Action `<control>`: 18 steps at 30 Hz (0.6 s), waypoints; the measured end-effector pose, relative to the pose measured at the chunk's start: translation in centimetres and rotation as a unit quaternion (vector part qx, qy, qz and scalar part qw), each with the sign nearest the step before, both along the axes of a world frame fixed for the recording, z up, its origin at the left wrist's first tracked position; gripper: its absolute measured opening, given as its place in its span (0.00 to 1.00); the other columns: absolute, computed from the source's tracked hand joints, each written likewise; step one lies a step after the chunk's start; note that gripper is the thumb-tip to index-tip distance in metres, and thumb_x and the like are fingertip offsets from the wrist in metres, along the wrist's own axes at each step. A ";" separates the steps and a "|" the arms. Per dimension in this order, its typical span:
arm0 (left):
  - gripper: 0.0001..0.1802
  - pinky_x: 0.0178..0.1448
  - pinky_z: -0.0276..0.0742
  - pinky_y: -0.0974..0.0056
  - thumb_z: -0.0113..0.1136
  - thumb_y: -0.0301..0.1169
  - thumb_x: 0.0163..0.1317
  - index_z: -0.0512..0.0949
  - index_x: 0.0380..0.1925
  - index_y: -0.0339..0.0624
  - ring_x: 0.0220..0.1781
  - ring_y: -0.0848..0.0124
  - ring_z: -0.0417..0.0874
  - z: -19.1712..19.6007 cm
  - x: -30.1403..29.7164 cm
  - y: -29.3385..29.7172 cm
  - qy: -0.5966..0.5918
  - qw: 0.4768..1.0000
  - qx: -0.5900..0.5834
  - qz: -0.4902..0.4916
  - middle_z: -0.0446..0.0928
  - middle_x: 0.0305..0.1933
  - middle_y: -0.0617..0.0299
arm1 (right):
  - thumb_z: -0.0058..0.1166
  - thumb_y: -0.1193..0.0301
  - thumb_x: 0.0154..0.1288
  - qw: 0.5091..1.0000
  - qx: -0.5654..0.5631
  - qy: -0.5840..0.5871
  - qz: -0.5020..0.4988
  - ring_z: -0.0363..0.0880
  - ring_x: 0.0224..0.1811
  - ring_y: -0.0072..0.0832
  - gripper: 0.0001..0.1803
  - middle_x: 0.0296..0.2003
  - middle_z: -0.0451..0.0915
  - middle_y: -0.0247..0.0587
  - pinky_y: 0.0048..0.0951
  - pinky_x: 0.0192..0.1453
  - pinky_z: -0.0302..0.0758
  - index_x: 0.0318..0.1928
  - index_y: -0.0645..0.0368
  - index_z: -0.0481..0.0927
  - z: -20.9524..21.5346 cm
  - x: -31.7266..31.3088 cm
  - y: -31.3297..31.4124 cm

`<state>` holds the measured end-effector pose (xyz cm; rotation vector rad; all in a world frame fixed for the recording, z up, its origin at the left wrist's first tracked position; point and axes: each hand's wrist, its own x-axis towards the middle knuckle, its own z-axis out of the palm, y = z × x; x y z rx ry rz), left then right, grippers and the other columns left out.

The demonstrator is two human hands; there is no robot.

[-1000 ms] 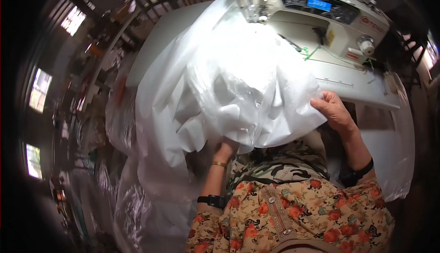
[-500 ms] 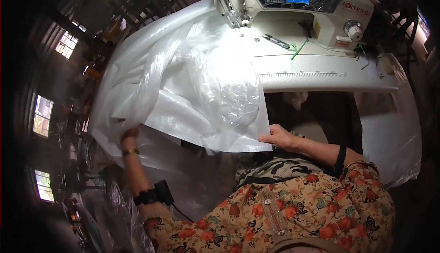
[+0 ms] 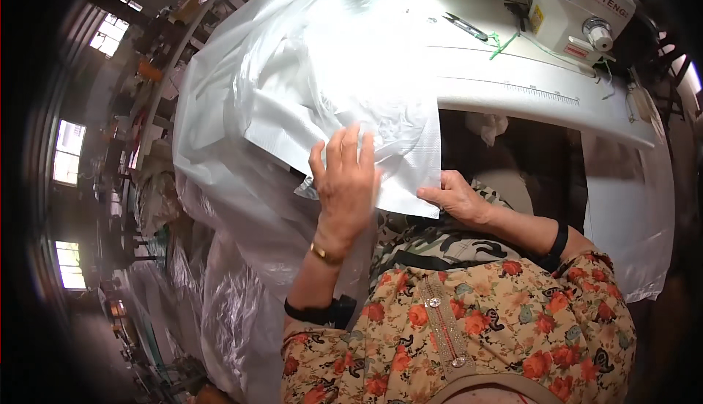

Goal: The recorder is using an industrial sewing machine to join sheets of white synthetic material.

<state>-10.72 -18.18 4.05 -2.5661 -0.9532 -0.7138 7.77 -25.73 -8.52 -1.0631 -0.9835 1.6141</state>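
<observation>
Under left hand: white sheet

A big sheet of shiny white cloth lies crumpled on the table, with one flat corner hanging toward the lap.

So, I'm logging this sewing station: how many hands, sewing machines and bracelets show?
Hands: 2, left hand flat on the white woven fabric, right hand at its lower edge
Sewing machines: 1
Gold bracelets: 1
Total: 4
</observation>
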 end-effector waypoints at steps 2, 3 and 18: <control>0.09 0.56 0.68 0.54 0.66 0.28 0.53 0.79 0.34 0.38 0.37 0.62 0.79 -1.6 0.1 0.5 0.040 0.999 0.002 0.006 0.77 0.32 0.58 | 0.56 0.67 0.71 1.000 0.012 -0.018 0.000 0.68 0.29 0.12 0.12 0.29 0.76 0.24 0.19 0.34 0.68 0.39 0.65 0.82 0.2 0.5 -0.2; 0.06 0.55 0.68 0.54 0.63 0.26 0.53 0.77 0.29 0.40 0.34 0.63 0.79 -2.4 0.0 0.0 0.039 0.997 -0.048 -0.034 0.75 0.27 0.59 | 0.57 0.67 0.69 1.000 0.015 -0.024 -0.003 0.70 0.30 0.13 0.12 0.29 0.77 0.26 0.20 0.33 0.68 0.39 0.66 0.82 0.2 0.8 -0.2; 0.17 0.44 0.81 0.62 0.62 0.22 0.59 0.81 0.50 0.39 0.40 0.62 0.87 0.0 -2.2 -5.8 -0.279 0.648 -0.662 -0.255 0.85 0.41 0.52 | 0.55 0.69 0.69 0.997 0.040 0.019 -0.057 0.75 0.47 0.19 0.23 0.46 0.79 0.41 0.26 0.50 0.75 0.60 0.68 0.67 0.3 1.7 -1.4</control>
